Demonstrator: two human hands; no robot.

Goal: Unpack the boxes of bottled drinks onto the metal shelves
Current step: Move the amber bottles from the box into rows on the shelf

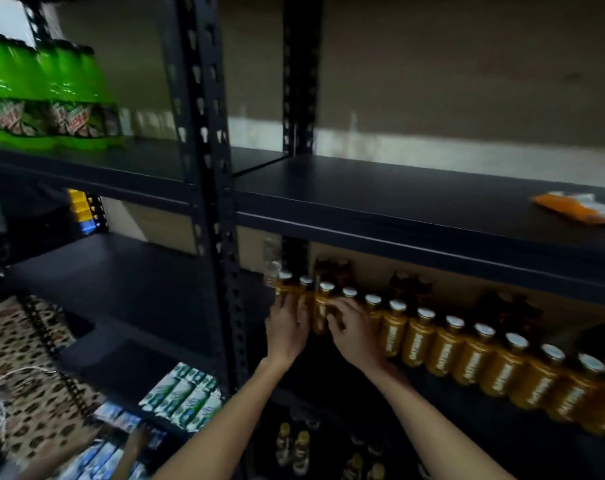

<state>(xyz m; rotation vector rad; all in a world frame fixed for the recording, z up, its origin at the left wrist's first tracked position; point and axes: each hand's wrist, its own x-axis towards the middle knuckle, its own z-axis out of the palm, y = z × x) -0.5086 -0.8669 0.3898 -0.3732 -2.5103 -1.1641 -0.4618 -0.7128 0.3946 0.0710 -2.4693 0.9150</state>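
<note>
A long row of amber bottles with white caps [446, 344] stands along the front of the middle metal shelf [363, 389], running from centre to the right edge. At the row's left end, my left hand [287, 329] grips an amber bottle [284, 284]. Beside it, my right hand [354, 327] grips another amber bottle [323, 299]. Both bottles stand upright on the shelf. Darker bottles [332, 268] stand behind the row.
A black upright post [221, 237] rises left of my hands. The upper shelf [398, 199] carries an orange packet [571, 207]. Green shrink-wrapped bottle packs [48, 91] sit upper left. White-green cartons [186, 396] lie below, with more bottles [294, 448] underneath. Another person's hand [138, 441] shows at lower left.
</note>
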